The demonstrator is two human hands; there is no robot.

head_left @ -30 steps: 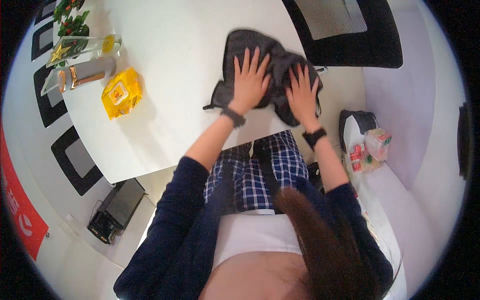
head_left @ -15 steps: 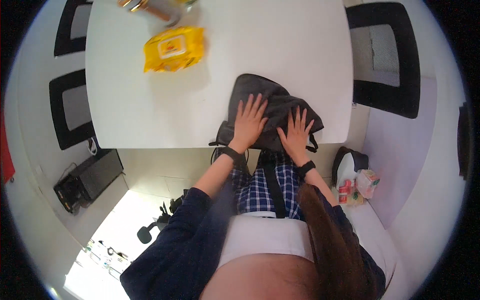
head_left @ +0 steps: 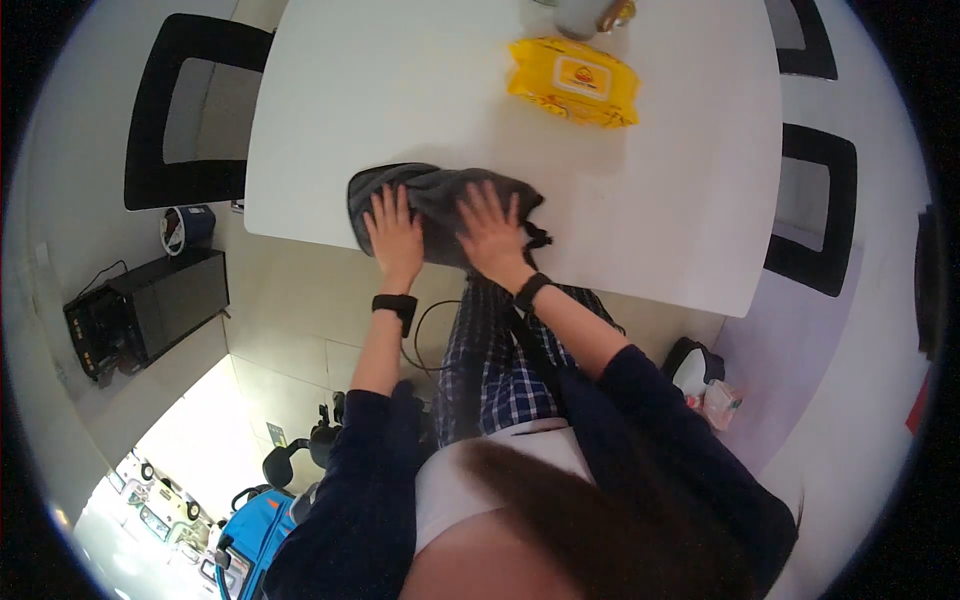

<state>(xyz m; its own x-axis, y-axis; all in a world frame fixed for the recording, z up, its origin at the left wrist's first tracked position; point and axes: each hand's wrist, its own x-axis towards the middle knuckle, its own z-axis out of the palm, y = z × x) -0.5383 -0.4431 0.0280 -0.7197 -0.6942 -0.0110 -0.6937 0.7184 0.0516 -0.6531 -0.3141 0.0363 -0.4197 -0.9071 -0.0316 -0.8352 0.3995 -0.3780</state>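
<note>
A dark grey fabric item, bag-like with black strap ends, lies folded along the near edge of the white table. My left hand rests palm down on its left part, fingers spread. On its right part lies my right hand, also open and flat, slightly blurred. Both wrists wear black bands. A short black strap sticks out beyond the fabric's right end. What kind of item the fabric is, I cannot tell for sure. Farther back and to the right sits a yellow wet wipes packet.
A grey cylindrical object stands behind the packet, cut off by the top edge. Black-framed chairs flank the table. On the floor are a black box-shaped device at left and a plastic-wrapped bundle at right.
The fabric item and both hands now appear farther left in the picture, and the wipes packet stands to their right instead of left. The fabric looks narrower front to back.
</note>
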